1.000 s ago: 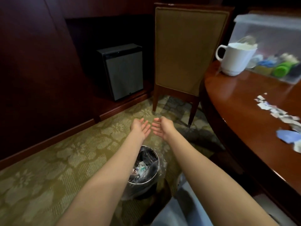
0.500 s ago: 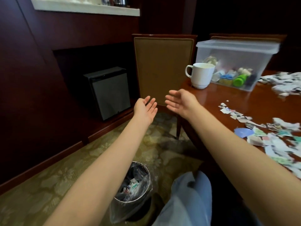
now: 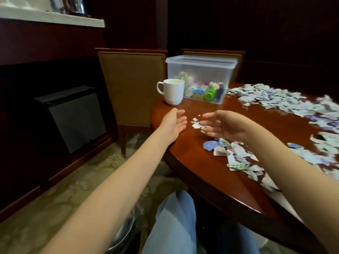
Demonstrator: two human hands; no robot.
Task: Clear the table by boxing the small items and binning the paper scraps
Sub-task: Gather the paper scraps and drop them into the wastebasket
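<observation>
Room: dark wood panelling point(image 3: 45, 43), patterned olive carpet point(image 3: 55, 208), a pale ledge point(image 3: 51, 17) high at left. A black cabinet point(image 3: 73, 116) stands against the wall at floor level.

Table point(image 3: 192, 162): rounded, glossy red-brown wood, filling the right half of the view. One upholstered chair point(image 3: 132, 88) is set at its left edge; a second chair point(image 3: 236, 57) shows behind the box.

Paper scraps point(image 3: 275, 99): torn, printed white, blue and green. They lie in a broad band across the far and right side of the table, blurred at the right edge. A nearer cluster point(image 3: 236, 156) lies under the right forearm, and a few small bits point(image 3: 196, 123) lie between the hands.

Clear plastic box point(image 3: 200, 70): at the far edge of the table, holding small items at the bottom. Among them are a green piece point(image 3: 211, 93) and a blue one point(image 3: 198, 91); the others are too small to name.

White mug point(image 3: 173, 91): just left of the box. I cannot tell what is in it.

Bin point(image 3: 124, 235): only a strip of metal rim shows on the floor, behind the left forearm and a pale blue trouser leg point(image 3: 174, 217). Its contents are hidden.

Left hand point(image 3: 174, 123): over the table's left edge, palm turned inward, fingers straight, holding nothing.

Right hand point(image 3: 225, 125): over the table, palm facing the left hand, fingers loosely spread and somewhat blurred, holding nothing.
</observation>
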